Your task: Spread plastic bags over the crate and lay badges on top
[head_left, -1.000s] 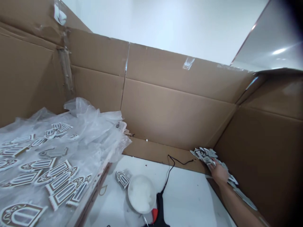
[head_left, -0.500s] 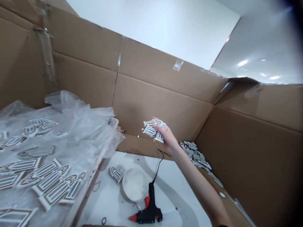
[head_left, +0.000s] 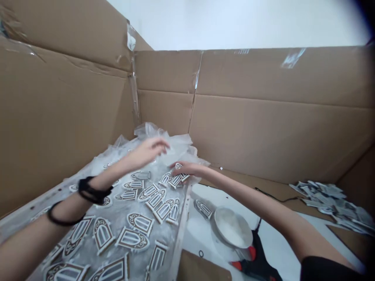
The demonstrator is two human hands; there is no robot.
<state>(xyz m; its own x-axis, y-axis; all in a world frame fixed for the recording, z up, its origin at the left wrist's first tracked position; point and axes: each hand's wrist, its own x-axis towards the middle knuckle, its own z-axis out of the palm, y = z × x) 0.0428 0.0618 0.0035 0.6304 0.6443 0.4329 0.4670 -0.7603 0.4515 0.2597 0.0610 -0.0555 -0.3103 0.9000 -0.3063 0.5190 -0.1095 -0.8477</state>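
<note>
My right hand (head_left: 187,169) is closed around several small arched window pieces (head_left: 175,180), white with brown edging. It hangs over the right edge of a plastic-covered tray (head_left: 182,226). My left hand (head_left: 154,150), slightly blurred, reaches over the tray with fingers apart and nothing seen in them. Many more arched window pieces (head_left: 133,239) lie spread on the plastic sheet (head_left: 113,214) below both hands. One grey piece (head_left: 141,175) among them shows no brown pattern.
Right of the tray, a white bowl (head_left: 233,228) and a black-and-red glue gun (head_left: 260,257) lie on the white table, with one window piece (head_left: 203,208) beside the bowl. A heap of grey pieces (head_left: 334,203) lies far right. Cardboard walls (head_left: 263,132) surround the table.
My view has turned left. My right hand has carried the window pieces from above the table to over the tray's edge. My left hand has come into view.
</note>
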